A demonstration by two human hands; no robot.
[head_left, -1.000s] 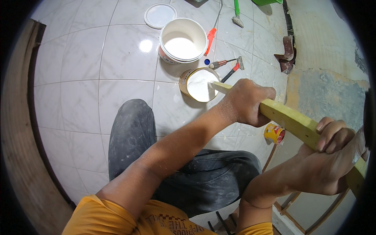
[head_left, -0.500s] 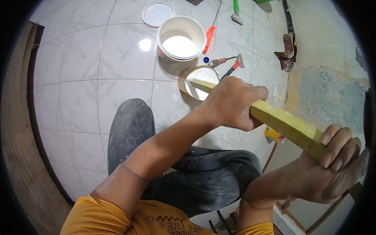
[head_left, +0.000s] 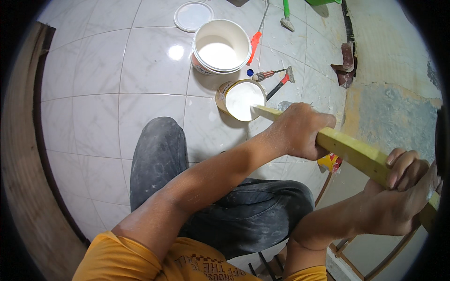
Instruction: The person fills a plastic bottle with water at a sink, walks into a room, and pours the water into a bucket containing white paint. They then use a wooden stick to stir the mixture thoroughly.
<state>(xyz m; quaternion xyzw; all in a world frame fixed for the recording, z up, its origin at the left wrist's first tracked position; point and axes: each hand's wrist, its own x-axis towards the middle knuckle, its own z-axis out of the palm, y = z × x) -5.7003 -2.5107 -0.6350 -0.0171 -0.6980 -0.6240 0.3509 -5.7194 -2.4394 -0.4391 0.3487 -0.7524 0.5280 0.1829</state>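
A long yellow-painted wooden strip (head_left: 354, 152) runs slantwise from the paint can to the right edge. My left hand (head_left: 304, 131) is closed around its middle. Nearer its right end, my right hand (head_left: 405, 192) has its fingers curled over the strip, palm partly hidden. The strip's narrow far end overlaps the right rim of a round can (head_left: 222, 102) holding smooth white paint or filler. From this angle I cannot tell whether the end touches the contents. Behind the can stands a larger white bucket (head_left: 198, 57), with white material inside.
A white lid (head_left: 193, 17), a blue cap (head_left: 250, 72), a screwdriver (head_left: 263, 75), a red-and-black scraper (head_left: 278, 87), an orange-handled tool (head_left: 254, 47) and a green-handled scraper (head_left: 287, 19) lie on the tiles. Brown sandpaper (head_left: 346, 58) rests by the right wall. A wooden plank (head_left: 18, 140) borders the left.
The strip and my left hand have shifted right, so the strip's far end has drawn back from the can's middle to its right rim. My right hand still grips it.
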